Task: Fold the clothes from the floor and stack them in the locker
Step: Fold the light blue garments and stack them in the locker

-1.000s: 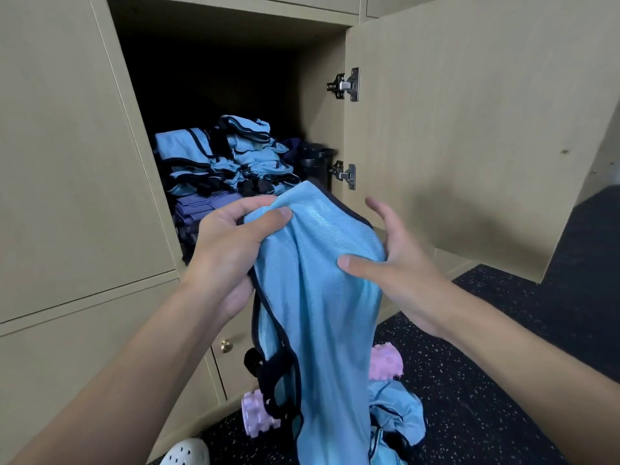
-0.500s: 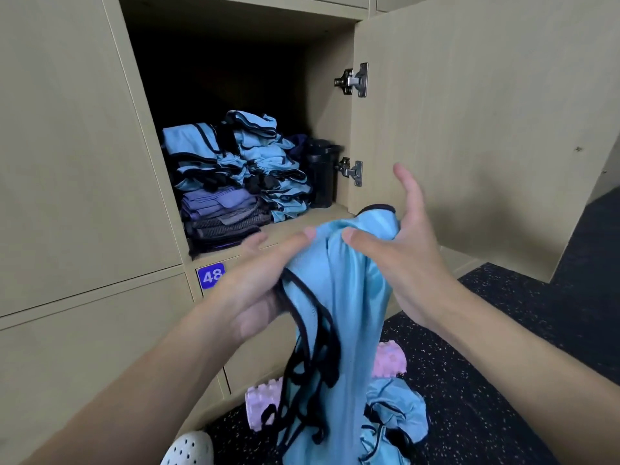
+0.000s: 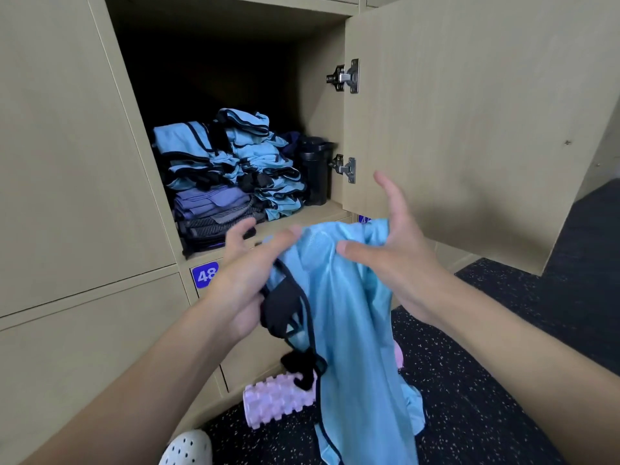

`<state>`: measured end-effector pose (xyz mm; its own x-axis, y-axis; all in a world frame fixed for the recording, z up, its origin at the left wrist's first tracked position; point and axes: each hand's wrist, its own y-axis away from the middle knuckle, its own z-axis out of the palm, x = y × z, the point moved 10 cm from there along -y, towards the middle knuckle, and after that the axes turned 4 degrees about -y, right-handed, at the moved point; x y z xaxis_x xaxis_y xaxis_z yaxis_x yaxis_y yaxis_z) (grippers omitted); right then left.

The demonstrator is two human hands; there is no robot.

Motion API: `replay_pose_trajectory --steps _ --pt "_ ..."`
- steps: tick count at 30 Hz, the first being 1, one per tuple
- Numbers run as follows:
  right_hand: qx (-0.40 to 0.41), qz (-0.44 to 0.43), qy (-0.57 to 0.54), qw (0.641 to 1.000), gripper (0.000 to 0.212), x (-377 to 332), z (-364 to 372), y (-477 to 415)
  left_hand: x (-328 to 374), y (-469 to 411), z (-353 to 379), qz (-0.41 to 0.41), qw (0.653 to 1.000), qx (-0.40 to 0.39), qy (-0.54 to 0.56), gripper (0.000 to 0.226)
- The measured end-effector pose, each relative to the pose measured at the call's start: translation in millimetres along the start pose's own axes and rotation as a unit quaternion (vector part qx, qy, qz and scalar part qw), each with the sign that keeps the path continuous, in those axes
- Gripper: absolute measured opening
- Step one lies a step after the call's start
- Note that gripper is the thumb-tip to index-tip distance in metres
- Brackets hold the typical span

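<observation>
Item in hand: light blue mesh vest with black trim (image 3: 349,330), unfolded, hanging in the air before the locker.
Left grip (image 3: 245,290): I see thumb and fingers pinching the vest's top edge.
Right grip (image 3: 399,263): thumb pins the cloth, upper fingers spread.
Done: folded blue and purple stacks (image 3: 228,169) inside the open beige wooden locker (image 3: 335,209).
Left, I judge: folding and stacking this vest, then the crumpled blue heap (image 3: 414,406) on the dark speckled floor (image 3: 486,397).

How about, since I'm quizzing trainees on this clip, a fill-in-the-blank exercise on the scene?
The left hand and right hand hold a light ___ vest.
The door stands ___.
The plate below the locker reads ___.
The pink roller lies on the ___.
Missing: blue; open; 48; floor.
</observation>
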<state>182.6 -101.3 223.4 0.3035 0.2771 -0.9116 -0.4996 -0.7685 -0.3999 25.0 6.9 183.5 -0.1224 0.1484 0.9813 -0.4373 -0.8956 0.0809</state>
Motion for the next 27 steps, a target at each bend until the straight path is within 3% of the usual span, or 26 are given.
replay_pose_trajectory --steps 2,4,9,11,14,16,24,27 --pt "0.031 -0.008 -0.028 0.999 0.095 -3 -10 -5 -9 2 11 -0.007 0.998 -0.04 -0.051 0.085" --pt "0.035 0.005 -0.052 0.998 0.098 1 -15 -9 -3 2 15 0.017 0.998 -0.055 -0.024 0.089" --pt "-0.062 0.047 -0.052 0.996 0.105 11 3 0 24 -6 -2 0.071 0.993 -0.025 0.086 0.069" --pt "-0.032 0.028 -0.051 0.998 0.098 8 -2 0 16 -6 -1 0.034 0.998 -0.05 0.031 0.076" --pt "0.019 0.022 -0.075 0.997 0.091 9 -13 -7 -3 5 18 0.002 0.982 -0.143 -0.123 0.106" --pt "0.032 0.018 -0.079 0.996 0.09 13 -19 -10 -3 8 23 0.014 0.975 -0.144 -0.17 0.109" --pt "0.075 0.044 -0.04 0.995 0.078 22 -34 -14 14 -10 0 0.055 0.98 -0.083 -0.169 0.07" --pt "0.044 0.083 -0.04 0.995 0.09 33 -31 -12 14 -13 -3 0.05 0.984 -0.064 -0.162 0.046"
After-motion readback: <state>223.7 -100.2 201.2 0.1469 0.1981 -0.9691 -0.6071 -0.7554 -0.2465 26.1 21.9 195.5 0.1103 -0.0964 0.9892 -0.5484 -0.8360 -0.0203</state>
